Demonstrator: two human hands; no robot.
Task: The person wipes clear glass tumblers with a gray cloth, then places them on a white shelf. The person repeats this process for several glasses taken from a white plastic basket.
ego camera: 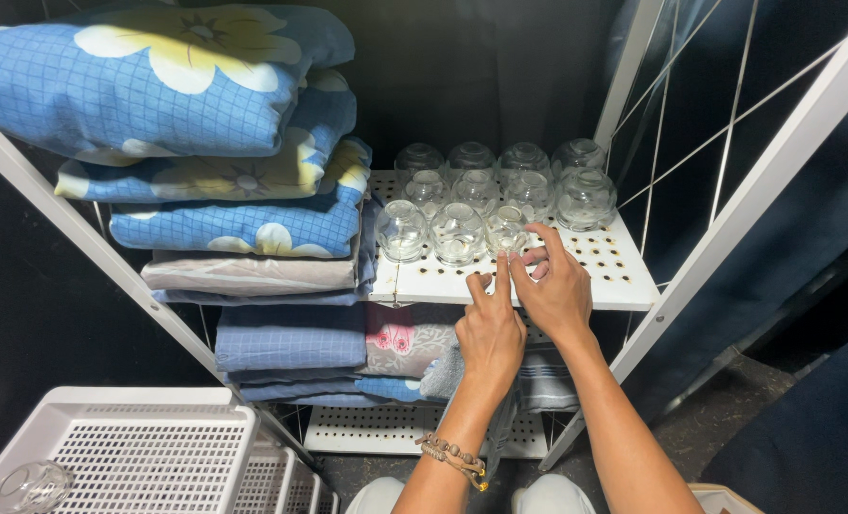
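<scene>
White perforated shelf (624,276) beside stacked blue bedding (243,224): both hands, left (489,333) and right (552,290), pinch one small glass cup (507,231), fingertips closed on it, aligning it with the front row of cups (431,231).

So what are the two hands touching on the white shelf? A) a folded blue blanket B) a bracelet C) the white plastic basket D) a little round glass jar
D: both the left hand and the right hand have their fingertips on a small glass jar in the front row of jars on the white shelf, away from the blankets.
</scene>
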